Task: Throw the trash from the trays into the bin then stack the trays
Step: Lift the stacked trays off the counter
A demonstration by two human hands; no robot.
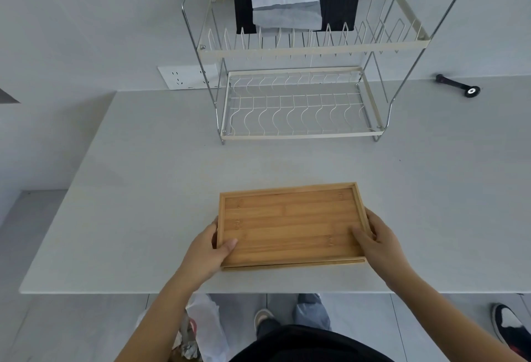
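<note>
Dark garment (310, 346): wearer's torso, bottom edge of view, with two shoes and trouser legs on the tiled floor (373, 318) beneath the desk edge.

Bin bag (207, 330): white plastic, on the floor to the left of the feet, below the desk's near edge; crumpled trash (188, 350) shows at its mouth.

Left hand (209, 249): grip closed around the left short side of the top tray, thumb lying on the tray's inner floor near the front left corner, fingers wrapped under the edge.

Right hand (379, 242): grip closed around the right short side of the same tray, thumb resting on the inner floor, fingers curled over the outer rim.

Bamboo tray (290, 224): rectangular, raised rim, nothing inside. Long axis runs left to right across the view, turned slightly so the right end sits a little farther from the wearer. Located near the front edge of the desk, centre right.

Second tray (287, 264): only a thin bamboo strip visible under the front edge of the first, directly beneath it and closely aligned. Whether the two touch cannot be told.

Desk (143, 189): pale grey top.

Dish rack (301, 97): two-tier wire frame at the back of the desk, against the wall. Upper tier carries a black cloth (342, 2) with a white cloth (287, 0) draped over it.

Black tool (459, 86): small, lying on the far right of the desk.

Wall socket (186, 76): white plate, left of the rack.
</note>
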